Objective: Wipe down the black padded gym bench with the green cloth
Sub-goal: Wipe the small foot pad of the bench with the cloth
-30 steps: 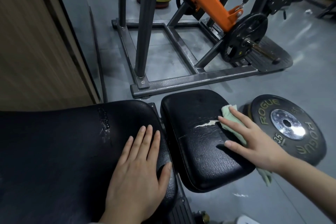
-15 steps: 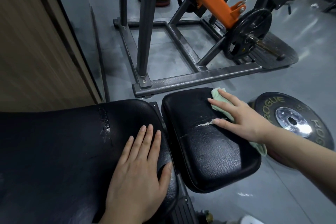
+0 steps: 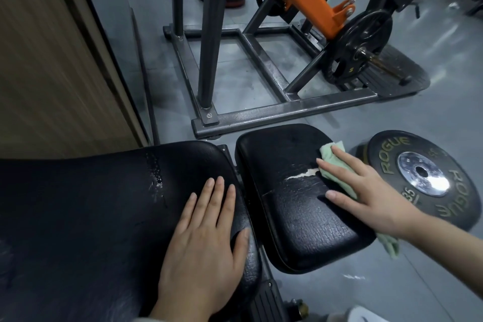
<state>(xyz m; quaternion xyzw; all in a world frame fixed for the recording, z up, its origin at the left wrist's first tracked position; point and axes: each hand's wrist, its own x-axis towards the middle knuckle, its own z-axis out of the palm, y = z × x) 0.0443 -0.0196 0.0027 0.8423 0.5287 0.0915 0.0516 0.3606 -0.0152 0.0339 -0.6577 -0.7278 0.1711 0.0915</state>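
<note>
We press the green cloth (image 3: 337, 170) flat onto the smaller seat pad (image 3: 295, 206) with our right hand (image 3: 366, 191), right of centre in the frame; that grip is spread, fingers straight and fanned over the cloth, pinching nothing. One tail of the cloth hangs off the pad's lower right edge. Our left hand (image 3: 203, 238) lies flat with its fingers together on the long back pad (image 3: 91, 217) in the lower left, bracing, holding nothing. The unwiped stretch of the seat pad lies toward the left and lower part of the frame from the cloth, across a pale tear (image 3: 300, 175) just beside our fingertips; the pad's long axis runs from top to bottom of the frame, so we judge the next stroke follows it. The right hand is the nearer one. We count one cloth, two black pads, two hands, and one Rogue plate (image 3: 428, 180) on the floor at the right.
</note>
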